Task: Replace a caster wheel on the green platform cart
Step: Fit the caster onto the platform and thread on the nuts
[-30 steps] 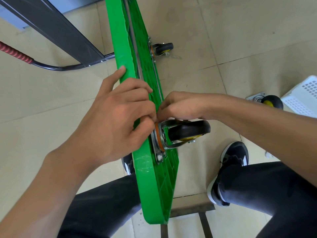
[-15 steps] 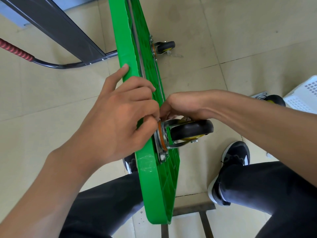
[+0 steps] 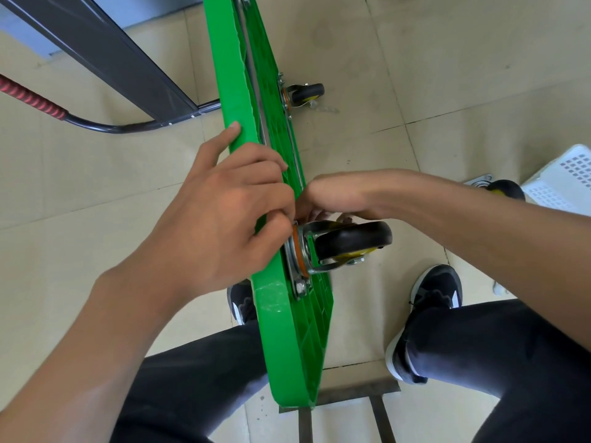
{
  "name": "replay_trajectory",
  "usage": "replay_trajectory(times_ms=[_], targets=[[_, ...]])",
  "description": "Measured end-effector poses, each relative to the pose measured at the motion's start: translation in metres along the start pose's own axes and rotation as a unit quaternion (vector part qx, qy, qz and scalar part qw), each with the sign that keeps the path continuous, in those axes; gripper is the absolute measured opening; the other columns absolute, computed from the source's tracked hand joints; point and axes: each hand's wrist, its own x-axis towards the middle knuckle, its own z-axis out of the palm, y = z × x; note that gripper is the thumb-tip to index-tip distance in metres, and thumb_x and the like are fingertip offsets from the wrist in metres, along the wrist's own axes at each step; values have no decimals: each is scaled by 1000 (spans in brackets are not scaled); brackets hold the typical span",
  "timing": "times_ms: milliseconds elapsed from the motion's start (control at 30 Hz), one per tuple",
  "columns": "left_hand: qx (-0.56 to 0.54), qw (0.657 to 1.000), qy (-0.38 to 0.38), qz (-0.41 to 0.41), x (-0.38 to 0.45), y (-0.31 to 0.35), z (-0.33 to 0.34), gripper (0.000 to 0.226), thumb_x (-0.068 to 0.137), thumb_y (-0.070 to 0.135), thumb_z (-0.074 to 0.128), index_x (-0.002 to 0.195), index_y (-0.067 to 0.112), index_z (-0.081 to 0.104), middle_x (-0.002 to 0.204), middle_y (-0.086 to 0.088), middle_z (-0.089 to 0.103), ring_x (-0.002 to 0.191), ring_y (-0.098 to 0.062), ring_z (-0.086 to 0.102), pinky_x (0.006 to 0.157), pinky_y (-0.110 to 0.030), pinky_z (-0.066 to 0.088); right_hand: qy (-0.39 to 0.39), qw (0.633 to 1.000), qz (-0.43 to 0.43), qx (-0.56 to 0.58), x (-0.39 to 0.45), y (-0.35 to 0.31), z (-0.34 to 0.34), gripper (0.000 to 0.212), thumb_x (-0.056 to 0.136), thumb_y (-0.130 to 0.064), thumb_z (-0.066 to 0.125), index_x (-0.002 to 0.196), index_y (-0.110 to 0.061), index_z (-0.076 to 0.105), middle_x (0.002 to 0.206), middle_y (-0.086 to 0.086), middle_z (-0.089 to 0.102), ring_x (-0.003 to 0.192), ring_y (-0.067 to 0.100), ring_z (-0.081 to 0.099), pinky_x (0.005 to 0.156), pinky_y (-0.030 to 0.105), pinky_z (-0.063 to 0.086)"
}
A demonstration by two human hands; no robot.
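Bright green ribbed plastic cart deck [image 3: 281,340]. Black rubber caster wheel [image 3: 355,239], yellow hub, orange ring at mount. Red spiral-ribbed handle sleeve [image 3: 32,100]. White perforated basket [image 3: 563,180]. Beige tiled floor [image 3: 447,75].

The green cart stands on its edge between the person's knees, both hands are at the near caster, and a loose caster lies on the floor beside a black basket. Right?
Wrong in one respect: the basket is white, not black, as the head view shows. The rest holds: the green cart stands on edge, the left hand and right hand work at the near caster, and a loose caster lies beside the basket.
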Motion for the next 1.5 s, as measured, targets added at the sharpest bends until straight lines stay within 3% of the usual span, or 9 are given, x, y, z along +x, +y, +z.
replay_trajectory(times_ms=[100,200,300,467,833,1100,1267,1400,1500], targets=[[1,1000,-1,0,1,1,0,24,83,22,47,72,23,68,79,9,61,111,-18,61,117,-54,21,47,996,-26,-66,-3,1,0,19,91,-26,57,75,-16,60,76,1,59,71,20,53,65,32,42],[0,1000,-5,-6,2,2,-1,24,82,24,46,77,23,70,82,10,64,110,-17,61,117,-54,22,80,993,-49,-78,-7,3,-1,21,87,-27,62,71,-14,55,72,4,47,70,22,43,64,33,34],[-2,1000,-10,-18,3,5,-3,23,83,25,48,85,25,71,89,10,66,109,-17,61,117,-53,22,103,990,-75,-66,-16,5,-2,15,91,-23,62,79,-16,68,78,-1,64,77,20,60,62,29,41],[4,999,-9,-33,4,16,-4,24,86,29,50,95,27,72,95,10,68,111,-17,60,118,-54,20,142,986,-78,-45,-40,15,-17,20,98,-24,55,108,-18,71,106,-2,73,105,17,66,92,39,52],[-90,996,-27,-11,69,76,10,42,87,41,41,114,23,69,115,3,68,112,-24,58,97,-47,46,253,963,-88,6,-139,60,-89,24,103,-28,52,110,-16,71,111,-3,74,107,12,68,97,39,52],[-191,977,-89,-30,144,136,73,32,95,26,52,125,26,63,131,7,61,124,-14,52,103,-25,37,352,927,-45,119,-193,166,-126,20,101,-24,57,111,-12,71,108,1,76,104,17,71,96,41,55],[-221,964,-142,-47,171,169,127,33,97,26,50,128,30,61,129,10,60,120,-13,51,98,-31,41,386,895,8,223,-193,257,-114,17,99,-19,59,108,-12,72,105,4,76,100,17,73,77,28,56],[-239,952,-180,-65,185,192,172,32,99,29,50,129,34,60,112,18,50,96,-9,45,87,-25,35,408,867,54,280,-174,329,-93,11,96,-17,64,103,-16,72,98,2,78,94,14,74,86,36,59],[-255,939,-218,-71,192,202,202,32,100,28,51,130,31,61,114,16,52,98,-6,46,89,-22,34,434,844,92,303,-151,375,-76,12,93,-17,66,103,-17,72,95,4,78,93,18,74,88,40,60]])
